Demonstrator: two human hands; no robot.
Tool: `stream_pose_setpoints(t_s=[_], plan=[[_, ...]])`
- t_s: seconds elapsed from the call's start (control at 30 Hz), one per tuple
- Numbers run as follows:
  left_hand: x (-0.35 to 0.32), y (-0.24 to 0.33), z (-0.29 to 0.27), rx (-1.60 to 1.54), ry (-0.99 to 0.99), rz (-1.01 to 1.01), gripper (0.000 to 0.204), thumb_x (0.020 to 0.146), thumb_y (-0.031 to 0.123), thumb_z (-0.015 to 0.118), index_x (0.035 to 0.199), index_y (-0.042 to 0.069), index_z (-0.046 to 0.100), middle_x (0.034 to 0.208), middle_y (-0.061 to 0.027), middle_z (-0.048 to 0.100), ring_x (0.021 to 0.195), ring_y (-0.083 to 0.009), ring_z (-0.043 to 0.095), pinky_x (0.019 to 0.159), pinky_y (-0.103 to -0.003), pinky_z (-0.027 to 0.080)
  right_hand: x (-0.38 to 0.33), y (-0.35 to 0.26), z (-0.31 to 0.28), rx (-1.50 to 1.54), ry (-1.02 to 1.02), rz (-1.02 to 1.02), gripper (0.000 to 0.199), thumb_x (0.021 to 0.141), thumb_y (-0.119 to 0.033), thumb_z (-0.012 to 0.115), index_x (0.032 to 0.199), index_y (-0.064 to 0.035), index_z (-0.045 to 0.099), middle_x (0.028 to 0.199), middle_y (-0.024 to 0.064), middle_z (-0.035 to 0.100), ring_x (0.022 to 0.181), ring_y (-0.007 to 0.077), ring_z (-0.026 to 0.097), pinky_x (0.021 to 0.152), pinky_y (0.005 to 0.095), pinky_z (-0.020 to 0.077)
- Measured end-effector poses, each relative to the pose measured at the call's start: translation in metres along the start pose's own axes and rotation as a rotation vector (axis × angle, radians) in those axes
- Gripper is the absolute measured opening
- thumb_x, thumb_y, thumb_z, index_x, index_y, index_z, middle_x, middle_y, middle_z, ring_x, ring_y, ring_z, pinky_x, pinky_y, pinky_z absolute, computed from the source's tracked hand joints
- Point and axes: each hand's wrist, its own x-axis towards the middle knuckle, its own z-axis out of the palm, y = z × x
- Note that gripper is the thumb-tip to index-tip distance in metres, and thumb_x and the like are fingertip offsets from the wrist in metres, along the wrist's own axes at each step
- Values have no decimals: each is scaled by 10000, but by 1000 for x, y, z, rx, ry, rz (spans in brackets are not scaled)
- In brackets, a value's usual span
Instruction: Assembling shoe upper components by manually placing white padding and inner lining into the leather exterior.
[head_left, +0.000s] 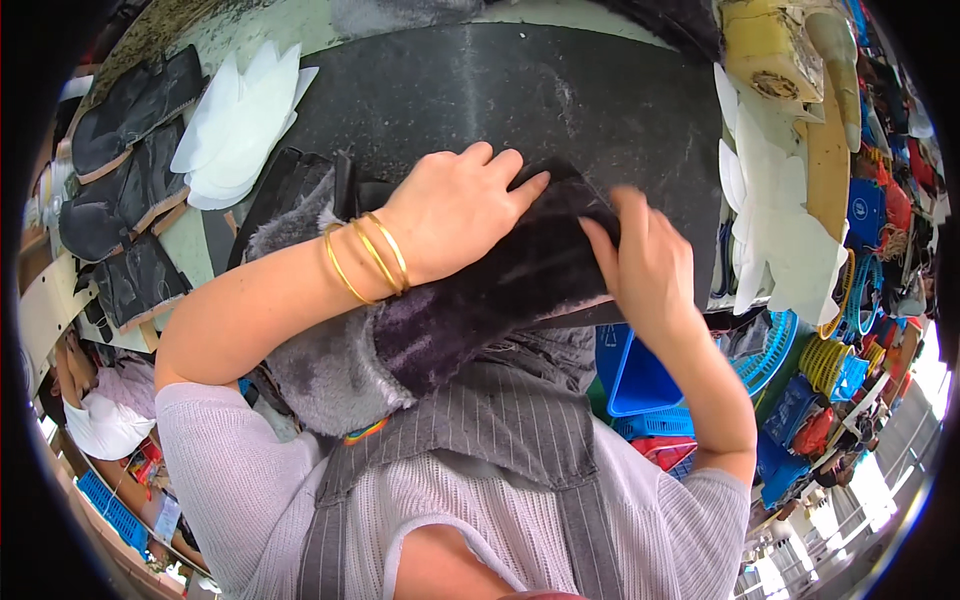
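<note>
A plush-lined piece that looks like a boot upper (530, 270) lies across the dark work surface and reaches back to my apron. Its lining is dark purple-black fur toward the right, and grey fluffy fur (330, 370) shows at its left end. My left hand (460, 210), with three gold bangles on the wrist, presses on the upper's far side, fingers bent over it and the index finger pointing right. At the upper's right end, my right hand (650, 260) pinches the edge between thumb and fingers; the fingertips are slightly blurred.
Several black boots (130, 190) stand at the left beside a stack of white cut sheets (240, 130). More white sheets (785, 220) hang over the right edge, below a yellowish block (765, 55). Blue bins (635, 370) and baskets stand lower right. Another person (105, 405) sits at far left.
</note>
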Motion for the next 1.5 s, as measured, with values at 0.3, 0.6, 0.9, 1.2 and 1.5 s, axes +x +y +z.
stream_pose_setpoints(t_s=[0.3, 0.6, 0.9, 1.2, 1.5], plan=[[2, 3, -10, -19, -94, 48, 614, 732, 460, 705, 1223, 108, 598, 915, -53, 517, 793, -214, 527, 648, -315, 495, -28, 14, -13, 621, -119, 409, 134, 811, -45, 656, 940, -22, 626, 844, 152, 648, 725, 287, 647, 651, 340, 514], [2, 0, -16, 9, -65, -4, 618, 716, 408, 734, 1241, 116, 588, 939, -56, 519, 800, -228, 535, 658, -325, 501, -28, 9, 2, -134, -57, -13, 277, 651, -61, 647, 915, -106, 575, 944, 97, 543, 885, 284, 533, 787, 427, 446], [-31, -21, -37, -376, -103, -169, 561, 684, 235, 811, 1066, 6, 471, 1006, -155, 547, 952, -343, 544, 830, -408, 465, 58, -21, 53, 297, -115, -390, 457, 759, -246, 738, 1084, -12, 518, 901, 122, 617, 870, 314, 558, 794, 391, 408], [-42, 48, -74, 251, -78, 235, 161, 667, 173, 654, 680, 86, 519, 580, -34, 449, 603, -189, 535, 637, -313, 452, -37, -12, 25, 130, 20, 4, 339, 766, -317, 725, 728, -61, 505, 712, 87, 545, 707, 284, 534, 669, 374, 384], [27, 15, -59, -120, -448, 329, 91, 810, 79, 575, 856, 37, 509, 764, -115, 545, 761, -323, 582, 620, -401, 500, -77, -18, 40, 119, 195, 212, 287, 808, -254, 704, 737, -61, 504, 728, 88, 518, 721, 280, 523, 663, 383, 384]])
